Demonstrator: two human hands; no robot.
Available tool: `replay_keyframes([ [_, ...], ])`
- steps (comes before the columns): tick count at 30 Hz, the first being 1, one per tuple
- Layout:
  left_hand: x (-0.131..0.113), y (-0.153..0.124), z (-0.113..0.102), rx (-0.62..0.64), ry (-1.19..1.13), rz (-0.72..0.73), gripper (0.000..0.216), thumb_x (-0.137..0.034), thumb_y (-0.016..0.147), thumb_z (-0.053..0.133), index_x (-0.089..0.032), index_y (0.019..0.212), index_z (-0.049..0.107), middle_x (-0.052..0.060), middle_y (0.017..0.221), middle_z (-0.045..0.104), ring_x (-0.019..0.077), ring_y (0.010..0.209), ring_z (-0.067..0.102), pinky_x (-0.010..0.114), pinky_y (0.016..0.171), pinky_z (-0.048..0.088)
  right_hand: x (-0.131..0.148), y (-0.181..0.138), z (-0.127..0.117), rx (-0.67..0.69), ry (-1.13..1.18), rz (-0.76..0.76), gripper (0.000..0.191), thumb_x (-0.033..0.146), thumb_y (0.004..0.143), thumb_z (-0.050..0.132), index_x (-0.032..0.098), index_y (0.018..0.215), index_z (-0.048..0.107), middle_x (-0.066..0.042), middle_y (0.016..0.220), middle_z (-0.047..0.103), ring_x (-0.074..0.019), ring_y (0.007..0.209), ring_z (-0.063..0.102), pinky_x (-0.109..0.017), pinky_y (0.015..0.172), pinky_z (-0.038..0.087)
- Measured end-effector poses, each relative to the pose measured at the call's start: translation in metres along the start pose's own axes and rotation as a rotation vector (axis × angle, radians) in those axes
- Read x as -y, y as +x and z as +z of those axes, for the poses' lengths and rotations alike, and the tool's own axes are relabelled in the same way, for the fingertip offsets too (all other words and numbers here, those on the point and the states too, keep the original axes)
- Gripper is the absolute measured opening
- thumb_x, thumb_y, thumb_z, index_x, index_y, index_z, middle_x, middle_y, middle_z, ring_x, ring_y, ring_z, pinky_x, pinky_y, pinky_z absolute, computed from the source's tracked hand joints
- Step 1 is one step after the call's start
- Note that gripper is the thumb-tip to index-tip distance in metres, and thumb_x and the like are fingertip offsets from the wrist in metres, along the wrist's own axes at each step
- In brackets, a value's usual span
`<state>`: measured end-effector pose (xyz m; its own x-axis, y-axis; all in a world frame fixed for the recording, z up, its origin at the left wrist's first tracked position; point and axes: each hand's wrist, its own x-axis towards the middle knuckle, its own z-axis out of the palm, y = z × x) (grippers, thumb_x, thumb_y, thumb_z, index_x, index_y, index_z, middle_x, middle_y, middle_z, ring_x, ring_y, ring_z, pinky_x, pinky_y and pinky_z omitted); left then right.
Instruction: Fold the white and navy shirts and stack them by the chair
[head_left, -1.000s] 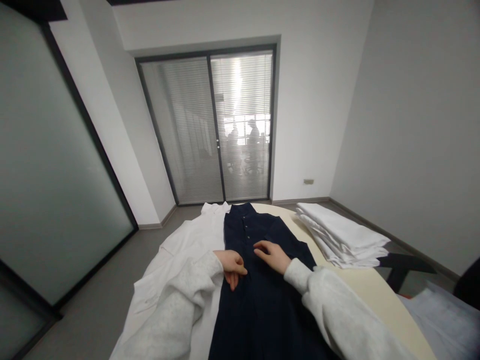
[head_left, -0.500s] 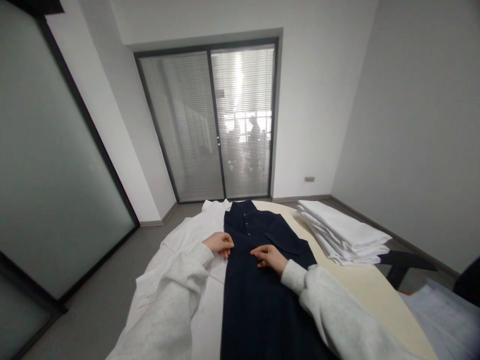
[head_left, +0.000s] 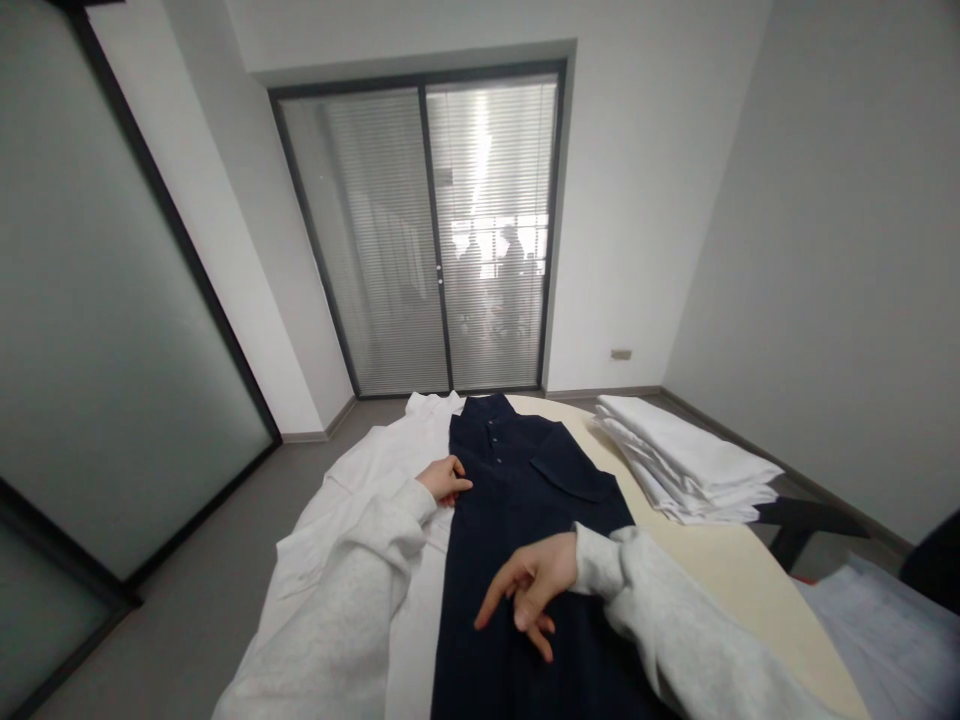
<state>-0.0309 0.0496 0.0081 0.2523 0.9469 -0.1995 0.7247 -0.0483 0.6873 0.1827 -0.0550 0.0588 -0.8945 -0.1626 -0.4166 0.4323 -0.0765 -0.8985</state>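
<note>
1. In the head view, the navy shirt (head_left: 502,520) lay lengthwise on the pale worktop (head_left: 731,560), collar at the far end and body running down towards the wearer. Its cloth was dark and plain, mostly flat, with a short row of small light buttons below the collar. On its right side a short sleeve lay across the body, the hem showing as a slanting line.
2. Directly to its left, edge against edge, lay the white shirt (head_left: 379,460). Its collar also sat at the far end, level with the navy one; a few soft creases crossed it, and its left sleeve spread outwards.
3. The left hand (head_left: 445,481) was at the navy shirt's left edge, where the two shirts met. Its grip was nearly closed, thumb and forefinger close together; whether any cloth was caught between them could not be told.
4. The right hand (head_left: 536,582) was over the lower body of the navy shirt, fingers spread and pointing down. Its grip was loose and held nothing; contact with the cloth could not be made out.
5. To the right, well apart from both hands, a stack of folded white cloth (head_left: 686,455) sat near the worktop's edge.
</note>
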Motion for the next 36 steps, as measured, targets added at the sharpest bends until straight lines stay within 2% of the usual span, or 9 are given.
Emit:
replay_keyframes([
  [6, 0.004, 0.001, 0.001, 0.034, -0.025, -0.011, 0.023, -0.026, 0.079, 0.057, -0.018, 0.096, 0.044, -0.008, 0.053, 0.055, 0.0096, 0.043, 0.057, 0.017, 0.041, 0.044, 0.005, 0.019, 0.016, 0.425, -0.096, 0.089, 0.085, 0.036, 0.069, 0.068, 0.016, 0.139, 0.023, 0.001, 0.061, 0.063, -0.0127, 0.058, 0.062, -0.020, 0.056, 0.048],
  [12, 0.006, 0.003, 0.003, 0.045, -0.040, -0.007, 0.021, -0.026, 0.079, 0.056, -0.018, 0.096, 0.045, -0.008, 0.051, 0.054, 0.0085, 0.040, 0.055, 0.016, 0.040, 0.044, 0.013, 0.000, 0.010, 0.562, 0.043, -0.009, 0.069, 0.030, 0.069, 0.070, 0.009, 0.128, 0.042, 0.000, 0.059, 0.059, -0.0112, 0.052, 0.056, -0.020, 0.054, 0.047],
  [16, 0.006, 0.002, 0.003, 0.048, -0.044, -0.024, 0.023, -0.026, 0.079, 0.056, -0.018, 0.098, 0.046, -0.008, 0.051, 0.054, 0.0090, 0.042, 0.055, 0.017, 0.042, 0.044, 0.026, -0.017, 0.013, 0.560, 0.000, 0.051, 0.076, 0.035, 0.067, 0.071, 0.011, 0.131, 0.038, -0.001, 0.061, 0.062, -0.0129, 0.052, 0.058, -0.020, 0.050, 0.044],
  [20, 0.001, -0.001, -0.002, 0.009, 0.049, 0.014, 0.019, -0.029, 0.080, 0.054, -0.019, 0.095, 0.051, -0.007, 0.053, 0.055, 0.0095, 0.046, 0.056, 0.020, 0.049, 0.045, 0.027, -0.026, 0.019, 0.211, -0.118, -0.024, 0.070, 0.050, 0.073, 0.060, 0.012, 0.128, 0.041, -0.004, 0.066, 0.066, -0.0104, 0.045, 0.056, -0.017, 0.040, 0.034],
  [23, -0.005, -0.002, -0.006, -0.188, 0.202, 0.119, 0.015, -0.031, 0.078, 0.054, -0.018, 0.085, 0.057, -0.003, 0.063, 0.058, 0.0113, 0.061, 0.058, 0.022, 0.063, 0.046, 0.012, -0.019, 0.010, -0.547, -0.276, -0.237, 0.054, 0.050, 0.087, 0.037, 0.013, 0.126, 0.043, -0.008, 0.079, 0.067, -0.0102, 0.052, 0.059, -0.019, 0.048, 0.040],
  [25, -0.008, -0.002, -0.007, -0.339, 0.255, 0.225, 0.014, -0.030, 0.079, 0.053, -0.018, 0.084, 0.060, 0.001, 0.078, 0.060, 0.0138, 0.076, 0.058, 0.025, 0.074, 0.044, -0.003, -0.008, -0.001, -1.043, -0.522, -0.322, 0.045, 0.043, 0.089, 0.035, 0.018, 0.124, 0.047, -0.010, 0.097, 0.066, -0.0148, 0.081, 0.062, -0.028, 0.072, 0.046],
  [26, -0.009, -0.002, -0.007, -0.386, 0.262, 0.286, 0.014, -0.028, 0.080, 0.052, -0.018, 0.087, 0.060, 0.003, 0.086, 0.061, 0.0150, 0.083, 0.057, 0.026, 0.079, 0.043, -0.012, -0.002, -0.006, -1.162, -0.681, -0.322, 0.042, 0.041, 0.088, 0.038, 0.021, 0.122, 0.050, -0.011, 0.109, 0.062, -0.0179, 0.099, 0.057, -0.034, 0.086, 0.041],
  [30, -0.011, 0.006, -0.004, -0.405, 0.272, 0.463, 0.019, -0.024, 0.084, 0.046, -0.020, 0.096, 0.061, 0.005, 0.101, 0.060, 0.0169, 0.099, 0.052, 0.029, 0.092, 0.036, -0.043, 0.015, -0.020, -1.068, -1.153, -0.136, 0.044, 0.039, 0.086, 0.042, 0.031, 0.128, 0.043, -0.005, 0.140, 0.034, -0.0241, 0.131, 0.022, -0.050, 0.104, 0.013],
  [36, -0.022, 0.037, 0.001, -0.322, 0.398, 0.489, 0.029, -0.026, 0.088, 0.040, -0.020, 0.107, 0.060, 0.005, 0.108, 0.060, 0.0176, 0.104, 0.051, 0.029, 0.095, 0.033, -0.060, 0.021, -0.027, -1.029, -1.277, -0.024, 0.047, 0.041, 0.088, 0.036, 0.034, 0.135, 0.031, -0.002, 0.144, 0.025, -0.0227, 0.133, 0.015, -0.050, 0.105, 0.009],
])
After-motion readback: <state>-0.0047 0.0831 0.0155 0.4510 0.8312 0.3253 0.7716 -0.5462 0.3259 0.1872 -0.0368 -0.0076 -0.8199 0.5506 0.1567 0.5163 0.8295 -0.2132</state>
